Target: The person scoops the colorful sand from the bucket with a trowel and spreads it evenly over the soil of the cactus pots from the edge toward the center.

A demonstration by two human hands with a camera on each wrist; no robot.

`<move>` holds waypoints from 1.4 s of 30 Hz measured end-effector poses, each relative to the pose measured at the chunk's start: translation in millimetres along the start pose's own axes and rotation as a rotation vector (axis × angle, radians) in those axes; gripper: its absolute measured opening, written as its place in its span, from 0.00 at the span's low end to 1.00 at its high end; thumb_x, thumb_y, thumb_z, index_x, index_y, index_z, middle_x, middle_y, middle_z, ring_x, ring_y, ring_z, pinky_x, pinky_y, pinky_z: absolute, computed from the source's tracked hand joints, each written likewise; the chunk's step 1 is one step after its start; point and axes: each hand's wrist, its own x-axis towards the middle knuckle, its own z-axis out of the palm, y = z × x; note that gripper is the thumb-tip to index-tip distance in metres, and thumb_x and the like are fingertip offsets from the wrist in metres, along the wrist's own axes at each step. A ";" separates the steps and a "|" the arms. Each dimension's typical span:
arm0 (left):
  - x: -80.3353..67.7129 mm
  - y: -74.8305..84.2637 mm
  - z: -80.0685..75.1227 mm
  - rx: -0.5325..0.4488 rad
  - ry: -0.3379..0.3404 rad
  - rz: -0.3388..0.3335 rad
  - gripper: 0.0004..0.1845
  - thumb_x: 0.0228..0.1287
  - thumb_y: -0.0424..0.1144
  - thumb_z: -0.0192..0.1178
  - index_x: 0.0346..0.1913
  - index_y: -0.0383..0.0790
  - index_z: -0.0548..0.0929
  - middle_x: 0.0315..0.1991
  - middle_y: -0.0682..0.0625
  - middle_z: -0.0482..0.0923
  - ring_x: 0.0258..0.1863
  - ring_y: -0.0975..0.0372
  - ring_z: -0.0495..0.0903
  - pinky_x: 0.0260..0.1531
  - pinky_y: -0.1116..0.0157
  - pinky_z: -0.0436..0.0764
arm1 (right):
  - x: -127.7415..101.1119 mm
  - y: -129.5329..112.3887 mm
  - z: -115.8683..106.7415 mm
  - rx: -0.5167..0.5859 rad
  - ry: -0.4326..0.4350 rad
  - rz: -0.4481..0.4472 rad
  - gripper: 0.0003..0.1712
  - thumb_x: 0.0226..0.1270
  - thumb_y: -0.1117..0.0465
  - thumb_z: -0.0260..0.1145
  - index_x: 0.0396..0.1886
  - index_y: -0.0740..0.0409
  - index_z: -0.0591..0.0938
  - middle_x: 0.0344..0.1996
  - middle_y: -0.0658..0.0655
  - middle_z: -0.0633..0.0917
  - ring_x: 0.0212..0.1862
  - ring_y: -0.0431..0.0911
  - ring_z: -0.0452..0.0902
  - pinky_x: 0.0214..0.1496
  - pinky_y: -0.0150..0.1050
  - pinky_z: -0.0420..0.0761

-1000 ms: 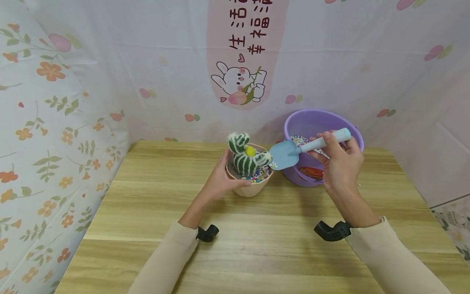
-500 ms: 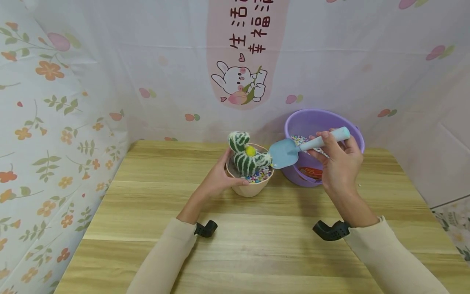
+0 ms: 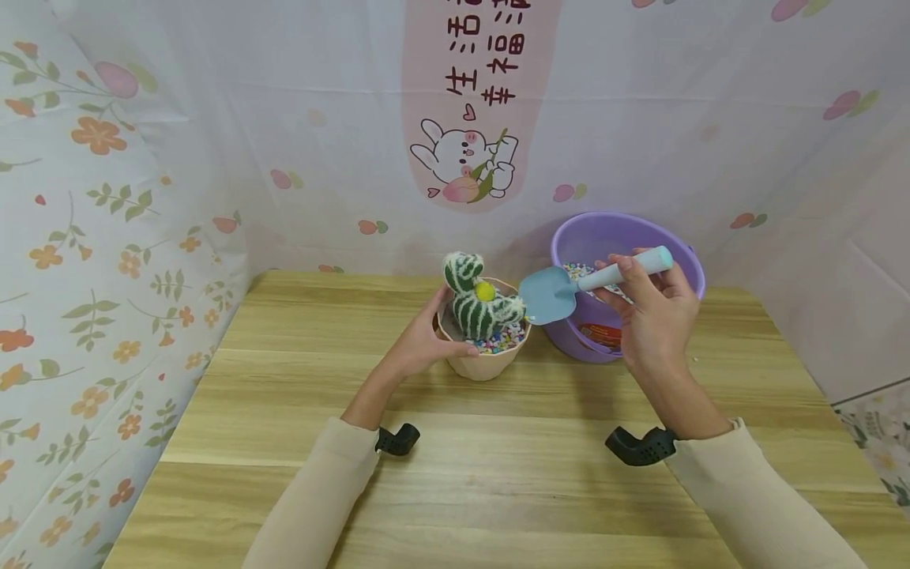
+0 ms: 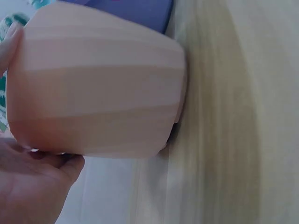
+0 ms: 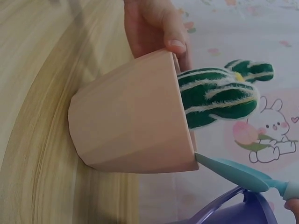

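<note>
A pink pot (image 3: 482, 363) (image 4: 98, 93) (image 5: 131, 121) stands on the wooden table (image 3: 498, 442), filled with coloured pebbles and a green-and-white toy cactus (image 3: 478, 302) (image 5: 219, 95). My left hand (image 3: 421, 348) (image 4: 32, 186) (image 5: 154, 28) grips the pot's left side, thumb at the rim. My right hand (image 3: 650, 308) holds a light blue trowel (image 3: 583, 283) (image 5: 243, 175) by its handle. The trowel's blade hovers at the pot's right rim, between the pot and a purple bucket (image 3: 626, 269) (image 5: 224, 210).
The purple bucket holds coloured pebbles and sits at the back right of the table, close behind the pot. Floral cloth walls (image 3: 107, 197) close in the table at the left and back. The table's front edge lies near my sleeves.
The trowel blade has lifted a little and shifted slightly left over the pot's right rim. My left hand keeps its hold on the pot.
</note>
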 end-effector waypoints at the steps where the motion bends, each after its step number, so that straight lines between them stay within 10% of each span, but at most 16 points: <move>1: -1.5 0.1 1.4 -0.011 0.012 -0.001 0.62 0.49 0.42 0.76 0.79 0.53 0.41 0.78 0.55 0.45 0.75 0.58 0.51 0.72 0.54 0.56 | 0.2 0.3 0.0 0.002 -0.005 0.000 0.15 0.56 0.71 0.72 0.40 0.72 0.77 0.34 0.66 0.85 0.38 0.58 0.86 0.34 0.48 0.84; 14: -5.7 1.9 24.1 0.146 0.213 0.113 0.61 0.41 0.48 0.80 0.76 0.55 0.50 0.71 0.51 0.58 0.70 0.59 0.59 0.69 0.51 0.61 | 0.1 1.1 4.0 -0.001 -0.080 -0.045 0.15 0.58 0.72 0.69 0.43 0.75 0.76 0.35 0.68 0.85 0.38 0.59 0.86 0.37 0.48 0.84; 42: 2.3 -4.5 11.3 -0.007 0.085 0.074 0.63 0.45 0.43 0.79 0.78 0.51 0.45 0.76 0.56 0.51 0.74 0.62 0.52 0.72 0.56 0.55 | -5.5 0.8 4.1 -0.007 -0.294 -0.086 0.11 0.63 0.79 0.62 0.45 0.75 0.77 0.38 0.67 0.85 0.44 0.58 0.85 0.46 0.48 0.83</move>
